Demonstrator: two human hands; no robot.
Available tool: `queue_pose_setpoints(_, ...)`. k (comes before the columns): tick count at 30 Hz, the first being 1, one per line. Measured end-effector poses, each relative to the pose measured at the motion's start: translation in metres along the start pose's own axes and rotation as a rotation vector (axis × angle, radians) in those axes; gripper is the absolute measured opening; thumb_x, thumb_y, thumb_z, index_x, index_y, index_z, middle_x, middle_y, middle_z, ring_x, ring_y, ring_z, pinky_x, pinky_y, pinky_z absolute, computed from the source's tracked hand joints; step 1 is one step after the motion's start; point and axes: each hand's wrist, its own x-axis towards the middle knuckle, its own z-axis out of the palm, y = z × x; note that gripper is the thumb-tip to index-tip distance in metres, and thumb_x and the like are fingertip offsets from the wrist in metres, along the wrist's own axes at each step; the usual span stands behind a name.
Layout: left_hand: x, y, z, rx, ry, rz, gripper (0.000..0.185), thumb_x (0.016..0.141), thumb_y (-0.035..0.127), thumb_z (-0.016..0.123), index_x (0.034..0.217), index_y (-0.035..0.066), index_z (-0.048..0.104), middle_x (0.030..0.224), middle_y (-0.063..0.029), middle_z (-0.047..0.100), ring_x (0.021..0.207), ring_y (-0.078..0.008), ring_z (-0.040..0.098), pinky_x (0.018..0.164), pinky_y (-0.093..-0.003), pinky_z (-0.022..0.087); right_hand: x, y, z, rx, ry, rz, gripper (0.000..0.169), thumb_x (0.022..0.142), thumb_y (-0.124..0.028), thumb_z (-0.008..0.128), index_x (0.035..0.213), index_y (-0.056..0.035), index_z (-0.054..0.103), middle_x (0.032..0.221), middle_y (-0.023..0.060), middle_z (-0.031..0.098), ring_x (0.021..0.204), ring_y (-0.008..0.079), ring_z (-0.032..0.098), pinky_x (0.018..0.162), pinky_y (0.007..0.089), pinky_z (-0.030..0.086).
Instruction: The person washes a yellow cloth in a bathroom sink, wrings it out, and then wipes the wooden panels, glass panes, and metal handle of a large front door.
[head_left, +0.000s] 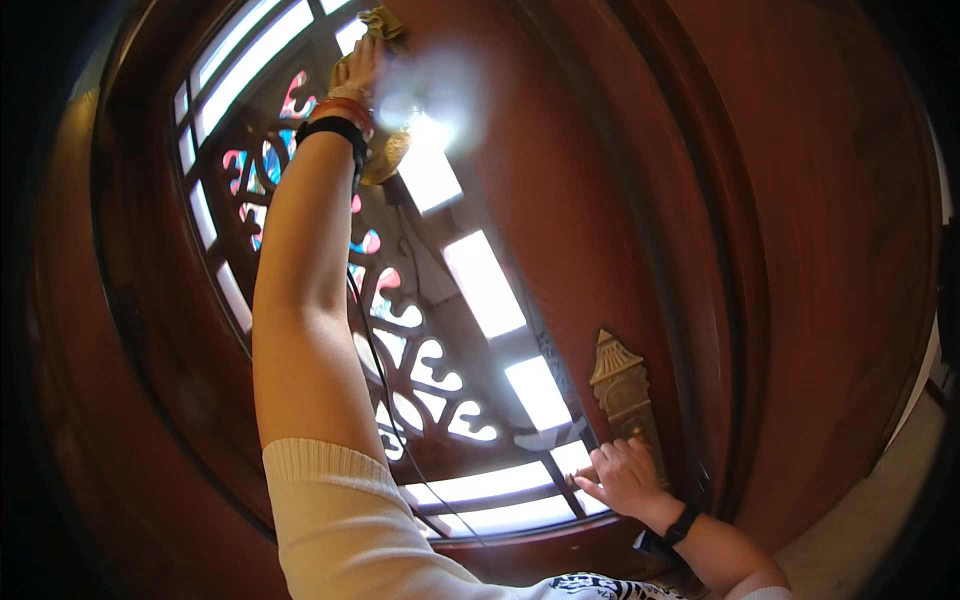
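Note:
My left arm reaches up across a wooden door (540, 195) with a glazed panel. My left hand (360, 67) holds a yellowish-brown cloth (384, 24) against the upper part of the glass (450, 292). Lower down at the right, my right hand (626, 476) grips the door handle, most of which the fingers hide. Above that hand rises the ornate brass-coloured handle plate (621, 375). Behind the glass, a dark scrollwork lattice (431, 427) frames red, blue and clear stained-glass pieces (255, 169), partly covered by my left arm.
The dark wooden door frame (142, 285) curves along the left. Broad reddish-brown wood (832, 225) fills the right side, with pale floor (847, 517) at lower right. A thin black cord (379, 360) hangs beside my left arm. Bright reflections show around the glass.

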Motion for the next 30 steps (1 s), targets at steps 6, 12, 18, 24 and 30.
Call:
queue_pose_setpoints(6,-0.116,0.033,0.035,-0.056,0.281,0.215,0.061,0.090,0.039,0.031,0.137,0.001,0.023,0.145,-0.0193,0.016,0.136,-0.0318,0.005,0.108,-0.0469,0.006,0.005,-0.015,-0.006,-0.028,-0.091,0.021,0.031,0.075,-0.038,0.063,0.081,-0.0077,0.056,0.078,0.0072,0.054,0.078,0.0223,0.051,0.072,0.0357,0.036)
queue_pose_setpoints(12,-0.333,0.144,0.067,-0.362,0.196,0.428,0.054,0.084,0.029,0.049,0.119,-0.011,0.041,0.137,-0.0308,0.022,0.132,-0.0413,0.013,0.108,-0.0493,0.012,0.009,-0.008,0.004,-0.049,-0.095,0.080,0.033,0.075,-0.036,0.063,0.085,-0.0052,0.056,0.079,0.0086,0.054,0.080,0.0235,0.051,0.074,0.0364,0.036)
queue_pose_setpoints(18,-0.557,0.205,0.116,-0.559,-0.252,0.729,0.044,0.081,0.026,0.052,0.123,0.013,0.046,0.142,-0.0042,0.029,0.134,-0.0188,0.021,0.108,-0.0406,0.019,0.013,-0.016,0.006,-0.060,-0.123,0.052,0.030,0.071,-0.031,0.063,0.086,-0.0061,0.054,0.082,0.0085,0.054,0.083,0.0251,0.052,0.076,0.0374,0.038)
queue_pose_setpoints(24,-0.560,0.161,0.127,-0.691,-0.264,0.494,0.044,0.077,0.018,0.055,0.120,0.010,0.048,0.126,-0.0048,0.044,0.122,-0.0240,0.036,0.103,-0.0365,0.028,0.010,-0.014,0.008,-0.065,-0.165,0.077,0.030,0.071,-0.030,0.065,0.085,-0.0066,0.053,0.080,0.0069,0.053,0.081,0.0235,0.052,0.076,0.0365,0.038)
queue_pose_setpoints(30,-0.416,0.038,0.098,-0.229,0.277,-0.228,0.052,0.089,0.026,0.042,0.134,0.003,0.031,0.115,-0.0193,0.049,0.113,-0.0357,0.040,0.104,-0.0525,0.016,0.012,-0.016,0.012,-0.104,-0.105,0.072,0.027,0.068,-0.028,0.066,0.079,-0.0084,0.050,0.076,0.0060,0.051,0.076,0.0229,0.050,0.071,0.0363,0.038)
